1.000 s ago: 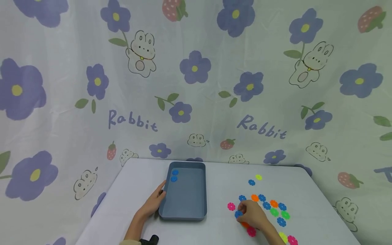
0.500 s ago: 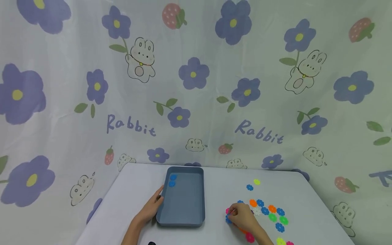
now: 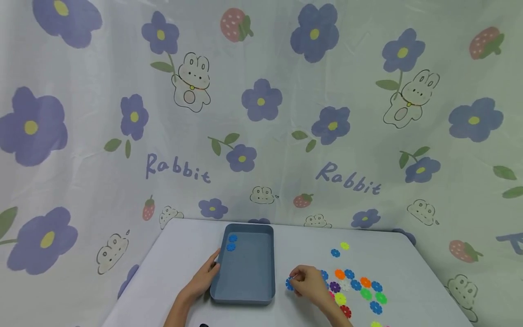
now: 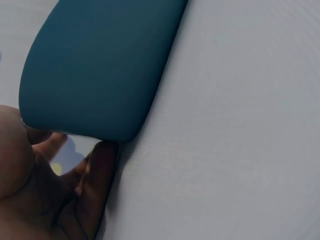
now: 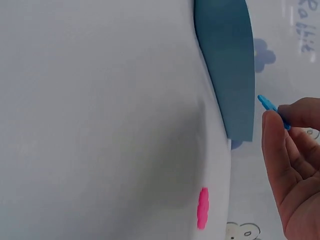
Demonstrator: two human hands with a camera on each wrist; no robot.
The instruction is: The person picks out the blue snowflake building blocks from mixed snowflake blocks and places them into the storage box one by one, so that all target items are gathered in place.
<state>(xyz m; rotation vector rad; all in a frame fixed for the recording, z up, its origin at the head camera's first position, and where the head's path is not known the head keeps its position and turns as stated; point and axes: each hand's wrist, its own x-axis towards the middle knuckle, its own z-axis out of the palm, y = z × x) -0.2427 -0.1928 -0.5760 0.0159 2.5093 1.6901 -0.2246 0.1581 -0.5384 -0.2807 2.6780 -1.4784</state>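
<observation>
My right hand (image 3: 309, 284) pinches a blue flower-shaped plastic disc (image 3: 289, 284) between thumb and fingertips, just right of the grey-blue tray (image 3: 253, 277). In the right wrist view, that blue disc (image 5: 266, 103) is seen edge-on, above the table and apart from the tray's wall (image 5: 227, 70). Two blue discs (image 3: 232, 243) lie inside the tray at its far left corner. Against the tray's left side rests my left hand (image 3: 200, 280), its fingers extended along the wall. The left wrist view has its fingers (image 4: 97, 180) touching the tray's outer wall (image 4: 95, 75).
Several loose discs in blue, orange, green (image 3: 366, 294), purple (image 3: 335, 286), white, yellow and red (image 3: 345, 311) lie on the white table right of my right hand. One blue disc (image 3: 335, 253) and one yellow disc (image 3: 345, 245) lie farther back. A patterned curtain (image 3: 261, 136) hangs behind.
My right hand has lifted the blue disc from the group and carried it left toward the tray, uncovering the purple, yellow and red discs. My left hand stays at the tray.
</observation>
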